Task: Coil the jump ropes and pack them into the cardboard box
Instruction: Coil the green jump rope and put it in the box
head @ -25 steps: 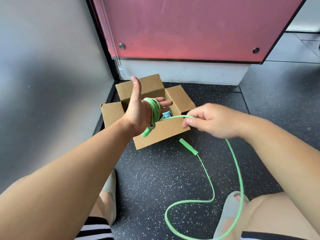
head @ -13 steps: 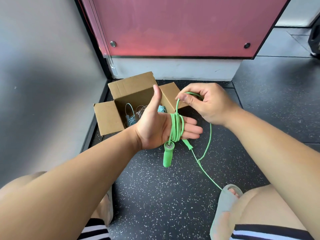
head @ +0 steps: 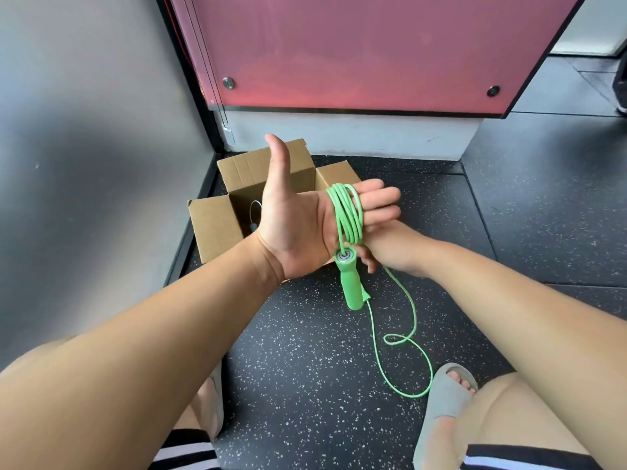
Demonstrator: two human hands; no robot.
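Note:
My left hand (head: 298, 218) is held flat, palm up and thumb raised, with several turns of the green jump rope (head: 347, 215) wound around its fingers. One green handle (head: 351, 283) hangs below the palm. My right hand (head: 390, 247) sits behind and under the left fingers, mostly hidden, pinching the loose rope that trails down to a loop on the floor (head: 407, 340). The open cardboard box (head: 217, 225) stands behind my left hand, with a blue rope (head: 254, 215) partly visible inside.
A grey wall (head: 84, 164) runs along the left and a red panel (head: 356, 52) stands behind the box. My knees and grey slippers (head: 441, 401) rest on the dark speckled floor (head: 305, 368) in front.
My right hand has swung from above the left fingers down to beneath them, laying another turn of rope. The loose rope on the floor has shortened.

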